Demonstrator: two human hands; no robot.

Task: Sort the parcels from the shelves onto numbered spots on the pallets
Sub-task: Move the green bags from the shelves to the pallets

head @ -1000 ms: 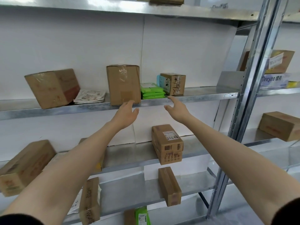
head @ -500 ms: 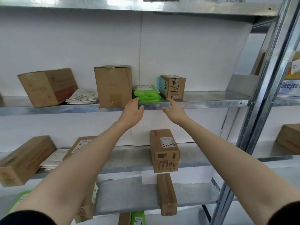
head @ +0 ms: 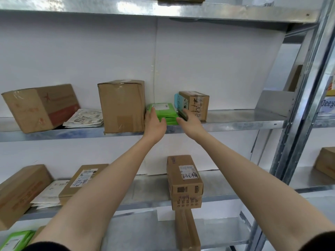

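Observation:
A stack of flat green parcels point(head: 165, 113) lies on the upper metal shelf point(head: 235, 120), between a tall brown box point(head: 122, 106) and a small brown box with black writing point(head: 196, 104). My left hand point(head: 154, 124) reaches the stack's left side, fingers straight and touching it. My right hand point(head: 190, 122) is at the stack's right side, fingers straight, in front of the small box. Neither hand has closed round anything.
A large brown box point(head: 39, 107) and white mail bags point(head: 84, 120) sit left on the same shelf. The shelf below holds a stacked brown box point(head: 184, 182), flat parcels point(head: 81, 180) and another box point(head: 20, 192). A steel upright point(head: 299, 115) stands at right.
Both hands have risen from below the shelf edge up to the green stack, one on each side of it. The view has come closer to the shelf.

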